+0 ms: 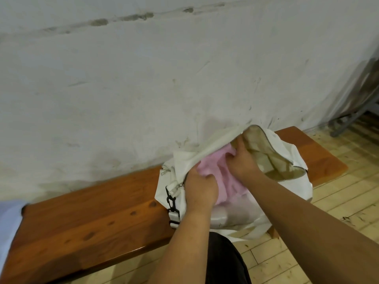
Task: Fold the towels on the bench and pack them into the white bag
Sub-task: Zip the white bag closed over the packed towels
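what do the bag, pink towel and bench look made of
The bag looks like matte white canvas, softly creased, with a metal zip. The pink towel seems fluffy terry, fuzzy-surfaced. The bench is wood under glossy reddish varnish, knots showing.

Scuffed white wall fills most of the view, with a dark, chipped seam running along the top. Tight against the wall sits a glossy reddish-brown wooden bench, knots showing. Below is a pale wood-strip floor, littered with small dark bits. Far right, a grey metal frame stands by the wall.
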A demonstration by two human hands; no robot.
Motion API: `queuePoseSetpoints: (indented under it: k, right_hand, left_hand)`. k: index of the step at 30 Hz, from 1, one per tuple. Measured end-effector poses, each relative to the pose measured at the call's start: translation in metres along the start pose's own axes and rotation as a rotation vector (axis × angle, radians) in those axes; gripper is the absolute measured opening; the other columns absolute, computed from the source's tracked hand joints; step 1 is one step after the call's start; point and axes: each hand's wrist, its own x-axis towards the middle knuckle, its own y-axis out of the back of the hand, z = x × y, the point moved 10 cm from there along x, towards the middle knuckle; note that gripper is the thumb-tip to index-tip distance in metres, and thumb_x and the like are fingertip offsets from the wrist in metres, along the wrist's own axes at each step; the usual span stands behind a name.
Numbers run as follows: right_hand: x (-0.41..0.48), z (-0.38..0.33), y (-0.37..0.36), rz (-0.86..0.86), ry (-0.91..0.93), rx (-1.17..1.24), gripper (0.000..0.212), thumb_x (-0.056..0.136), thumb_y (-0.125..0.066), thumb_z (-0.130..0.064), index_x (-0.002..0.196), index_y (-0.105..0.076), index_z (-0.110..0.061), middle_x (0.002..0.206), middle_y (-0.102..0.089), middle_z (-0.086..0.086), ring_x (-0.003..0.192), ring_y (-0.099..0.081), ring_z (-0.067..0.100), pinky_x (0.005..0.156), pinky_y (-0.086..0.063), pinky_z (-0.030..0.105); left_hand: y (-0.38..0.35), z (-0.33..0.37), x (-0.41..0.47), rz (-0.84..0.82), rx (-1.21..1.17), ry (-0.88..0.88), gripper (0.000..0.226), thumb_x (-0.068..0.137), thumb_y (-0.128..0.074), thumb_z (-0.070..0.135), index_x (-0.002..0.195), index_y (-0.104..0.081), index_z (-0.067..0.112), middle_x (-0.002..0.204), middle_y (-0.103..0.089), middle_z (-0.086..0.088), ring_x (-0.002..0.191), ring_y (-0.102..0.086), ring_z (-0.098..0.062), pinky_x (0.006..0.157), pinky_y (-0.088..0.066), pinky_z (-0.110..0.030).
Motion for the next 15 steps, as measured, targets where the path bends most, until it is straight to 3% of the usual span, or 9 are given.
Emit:
queuePoseSetpoints:
  k: [2, 6, 10, 13, 15]
  right_hand:
    - [-0.002, 0.009, -0.004, -0.003, -0.030, -0.061, 0.058, 0.102, -0.049, -0.016, 0.156, -0.028, -0.023, 0.123, -0.065, 0.013, 0.107, -0.064, 0.032, 0.087, -0.050, 0.039]
    - [-0.008, 0.008, -0.001, 0.024, -0.015, 0.015, 0.048, 0.104, -0.046, -0.019, 0.151, -0.034, -0.022, 0.096, -0.062, 0.000, 0.093, -0.063, 0.030, 0.072, -0.046, 0.029]
    - [-0.008, 0.006, 0.006, 0.103, 0.021, -0.046, 0.042, 0.102, -0.049, -0.019, 0.144, -0.041, -0.017, 0.103, -0.064, 0.007, 0.090, -0.061, 0.026, 0.077, -0.042, 0.032]
    - [-0.005, 0.014, -0.001, 0.076, -0.005, -0.111, 0.026, 0.100, -0.054, -0.020, 0.124, -0.051, -0.011, 0.102, -0.064, 0.010, 0.090, -0.063, 0.028, 0.077, -0.042, 0.032]
    - [-0.007, 0.017, -0.008, 0.031, -0.034, -0.244, 0.029, 0.096, -0.057, -0.029, 0.117, -0.055, -0.009, 0.112, -0.062, 0.015, 0.090, -0.059, 0.027, 0.078, -0.043, 0.033]
  left_hand:
    - [-0.005, -0.011, -0.001, -0.066, 0.049, 0.039, 0.049, 0.094, -0.048, -0.002, 0.140, -0.054, 0.016, 0.134, -0.061, -0.006, 0.127, -0.056, -0.025, 0.106, -0.043, -0.030]
    - [0.002, 0.008, 0.001, 0.041, 0.129, -0.082, 0.058, 0.090, -0.045, -0.011, 0.143, -0.050, 0.011, 0.144, -0.054, -0.004, 0.136, -0.046, -0.020, 0.109, -0.029, -0.018]
    - [0.002, 0.016, 0.012, 0.087, 0.260, -0.196, 0.054, 0.094, -0.046, -0.007, 0.144, -0.050, 0.010, 0.145, -0.053, -0.007, 0.137, -0.045, -0.022, 0.119, -0.029, -0.029]
    - [0.005, -0.002, 0.020, 0.056, 0.338, -0.059, 0.047, 0.095, -0.049, -0.002, 0.141, -0.050, 0.007, 0.142, -0.054, -0.011, 0.133, -0.049, -0.026, 0.115, -0.035, -0.029]
    - [0.006, -0.010, 0.024, 0.039, 0.366, 0.013, 0.036, 0.096, -0.049, 0.002, 0.131, -0.055, 0.004, 0.134, -0.059, -0.015, 0.124, -0.056, -0.030, 0.106, -0.043, -0.030]
